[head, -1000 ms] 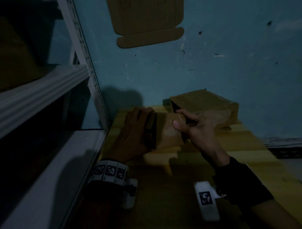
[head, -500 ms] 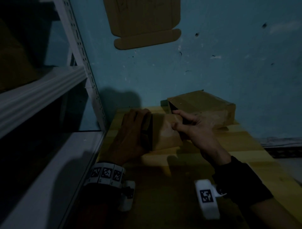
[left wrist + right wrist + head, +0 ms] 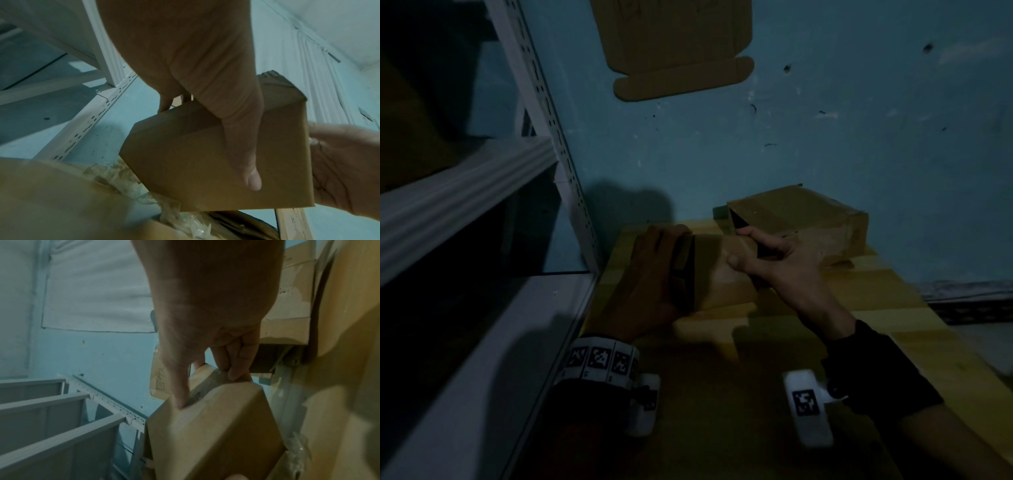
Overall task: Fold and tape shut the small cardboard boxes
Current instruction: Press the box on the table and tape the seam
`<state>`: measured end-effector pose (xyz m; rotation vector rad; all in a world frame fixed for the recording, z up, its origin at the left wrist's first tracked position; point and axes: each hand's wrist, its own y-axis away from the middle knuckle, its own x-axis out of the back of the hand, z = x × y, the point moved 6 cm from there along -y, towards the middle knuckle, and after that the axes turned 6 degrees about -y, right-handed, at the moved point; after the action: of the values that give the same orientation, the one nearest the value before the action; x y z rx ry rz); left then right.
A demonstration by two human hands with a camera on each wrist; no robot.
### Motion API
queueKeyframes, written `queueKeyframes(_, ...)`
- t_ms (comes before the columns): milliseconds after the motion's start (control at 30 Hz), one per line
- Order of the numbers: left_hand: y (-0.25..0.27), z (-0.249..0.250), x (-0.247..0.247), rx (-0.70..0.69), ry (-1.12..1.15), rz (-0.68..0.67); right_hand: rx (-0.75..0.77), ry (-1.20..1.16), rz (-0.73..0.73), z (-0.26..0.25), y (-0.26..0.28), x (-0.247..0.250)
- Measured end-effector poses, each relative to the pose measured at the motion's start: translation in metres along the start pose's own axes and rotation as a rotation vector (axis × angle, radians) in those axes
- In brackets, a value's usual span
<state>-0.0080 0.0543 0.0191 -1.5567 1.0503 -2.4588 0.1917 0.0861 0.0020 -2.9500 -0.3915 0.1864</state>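
A small brown cardboard box [image 3: 719,270] lies on the wooden table [image 3: 808,329], held at both ends. My left hand [image 3: 654,274] grips its left end. In the left wrist view the left thumb [image 3: 244,146] lies across the box [image 3: 195,162] and the other fingers reach behind it. My right hand [image 3: 774,263] holds the right end, thumb pressed on the top face. In the right wrist view the right thumb [image 3: 179,386] sits on the box [image 3: 216,426] and the curled fingers [image 3: 236,366] hook over its end edge. No tape can be made out in this dim light.
A larger cardboard box [image 3: 801,222] sits just behind, against the blue wall. A flat unfolded carton [image 3: 678,48] hangs on the wall above. A white metal shelf rack [image 3: 482,192] borders the table on the left. Crumpled clear plastic [image 3: 123,178] lies near the box.
Both hands keep the same hold on the small box, and only the view shifts slightly.
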Motion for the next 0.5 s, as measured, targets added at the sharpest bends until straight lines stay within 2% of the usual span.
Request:
queueKeyframes(200,0.0001,0.002,0.0009,-0.009,-0.006,-0.003,0.058,0.055,-0.05,-0.0021,0.002,-0.0014)
queueKeyframes(500,0.0018,0.0024,0.0037,0.003,0.009,0.005,0.049,0.076,-0.137,-0.0038,0.0023,0.0011)
